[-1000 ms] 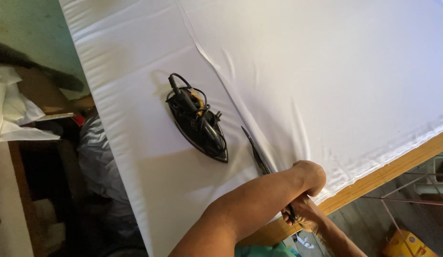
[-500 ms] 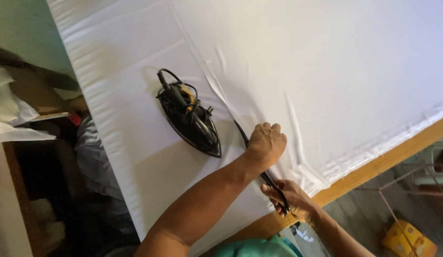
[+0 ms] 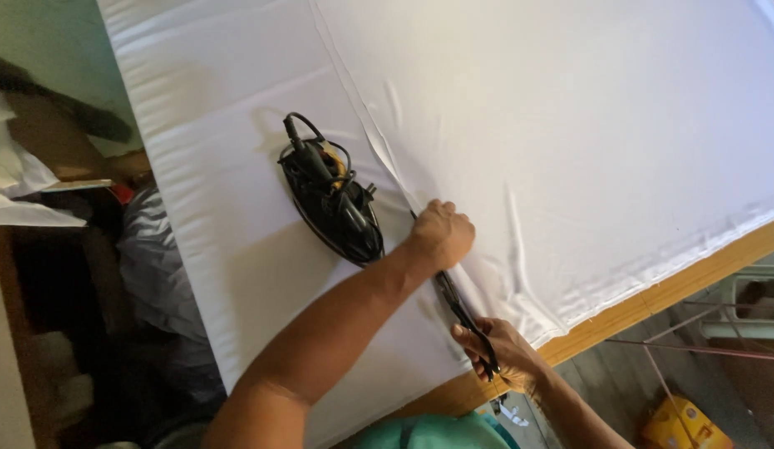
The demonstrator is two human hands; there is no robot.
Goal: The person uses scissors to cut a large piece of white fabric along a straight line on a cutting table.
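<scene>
The left hand (image 3: 441, 234) is curled into a loose fist with its knuckles up, at the end of a long bare arm that reaches up and away from the body. The right hand (image 3: 499, 353) sits lower and closer to the body, with its fingers (image 3: 470, 341) bent and closed tight. The right wrist is bent and the forearm runs down toward the bottom edge.

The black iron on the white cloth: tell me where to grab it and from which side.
Grip the iron by its top handle, coming from above. It lies flat on the white cloth, handle up. Mind the cord coiled over it; the left hand is nearest.
</scene>
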